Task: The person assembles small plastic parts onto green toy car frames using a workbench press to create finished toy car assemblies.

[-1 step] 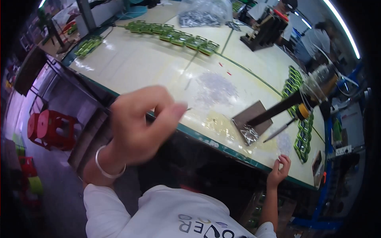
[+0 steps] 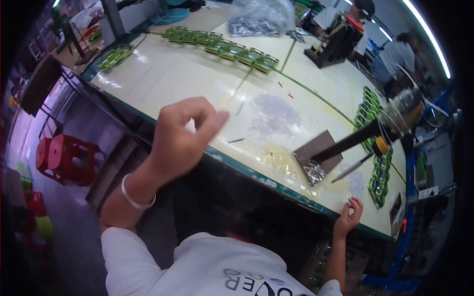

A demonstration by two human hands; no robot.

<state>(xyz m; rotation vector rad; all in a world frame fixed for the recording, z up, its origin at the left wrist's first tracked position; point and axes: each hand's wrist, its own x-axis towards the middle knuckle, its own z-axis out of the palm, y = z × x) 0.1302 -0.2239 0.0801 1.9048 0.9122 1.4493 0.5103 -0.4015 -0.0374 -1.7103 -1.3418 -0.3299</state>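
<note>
My left hand [image 2: 182, 140], with a bracelet on its wrist, is raised over the table's front edge. Its thumb and index finger press together; whatever they hold, if anything, is too small to see. On the table [image 2: 177, 81] just beyond it lies a thin dark sliver [image 2: 236, 140]. My right hand [image 2: 349, 217] rests at the front edge farther right, fingers curled in, beside a small heap of clear pieces [image 2: 355, 183]. Between the hands stands a bench tool with a dark arm [image 2: 345, 143] and a brown base plate [image 2: 318, 148], shiny bits on its corner.
A wider spread of clear pieces [image 2: 274, 116] covers mid-table. Rows of green parts [image 2: 219, 47] lie at the back and more green parts [image 2: 379, 177] at the right. A plastic bag [image 2: 259, 22] and a dark rack [image 2: 335, 42] stand behind. Red stools [image 2: 69, 158] are at left.
My left hand has drawn slightly up and away from the thin sliver, which shows apart from the thumb. The right hand keeps its place at the edge. The whole view has shifted a little.
</note>
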